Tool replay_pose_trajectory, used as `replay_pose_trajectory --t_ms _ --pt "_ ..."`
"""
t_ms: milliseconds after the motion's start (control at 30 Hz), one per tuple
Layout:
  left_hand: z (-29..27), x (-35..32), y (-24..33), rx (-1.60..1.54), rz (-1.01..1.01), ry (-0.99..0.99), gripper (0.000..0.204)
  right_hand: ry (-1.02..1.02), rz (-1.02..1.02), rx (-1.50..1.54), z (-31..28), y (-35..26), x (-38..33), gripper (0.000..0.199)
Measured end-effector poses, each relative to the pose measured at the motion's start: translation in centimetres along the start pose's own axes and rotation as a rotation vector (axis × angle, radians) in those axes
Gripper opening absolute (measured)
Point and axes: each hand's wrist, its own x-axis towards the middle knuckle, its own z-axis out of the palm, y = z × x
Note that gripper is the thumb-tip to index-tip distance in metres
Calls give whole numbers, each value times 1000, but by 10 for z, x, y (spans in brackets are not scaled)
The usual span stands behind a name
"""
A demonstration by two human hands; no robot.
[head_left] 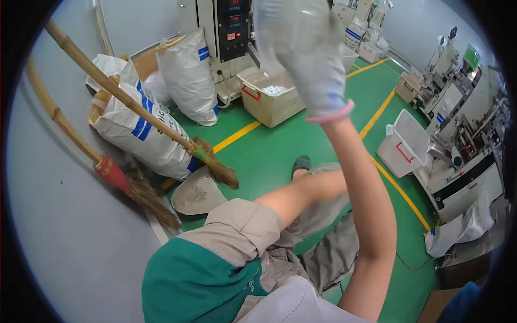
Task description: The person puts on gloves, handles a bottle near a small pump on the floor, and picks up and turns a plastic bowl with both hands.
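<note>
My right hand (312, 51), in a white glove with a pink band at the wrist, is raised high at the top of the picture. Motion smears its fingers, and the top edge cuts them off. A pale, blurred shape (265, 37) shows beside it; I cannot make out what it is or whether the hand holds it. My left arm (301, 200) comes out of a beige sleeve (242, 220) and reaches rightward. It passes behind my right forearm, and my left hand does not show.
A white bin (269, 110) with red handles holds small pale pieces beside a control panel (234, 24). White sacks (186, 75), two brooms (134, 110) (132, 185) and a dustpan (196, 194) stand at left. Another bin (396, 156) and machines (463, 156) are at right. Yellow lines mark the green floor (269, 156).
</note>
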Motion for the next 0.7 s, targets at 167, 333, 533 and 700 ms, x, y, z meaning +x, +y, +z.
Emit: replay_pose_trajectory --t_ms 167,333,533,700 --pt "33 14 -40 1 -43 -57 31 -71 439 -107 -65 108 -74 90" --pt "33 37 -63 12 -50 -41 33 -161 1089 -385 -170 177 -149 92" --pt "-27 30 -39 -3 12 -74 37 -140 1250 -547 -293 276 -253 85" --pt "-26 -7 -36 -158 -167 38 55 -115 1783 -67 -291 250 -254 64"
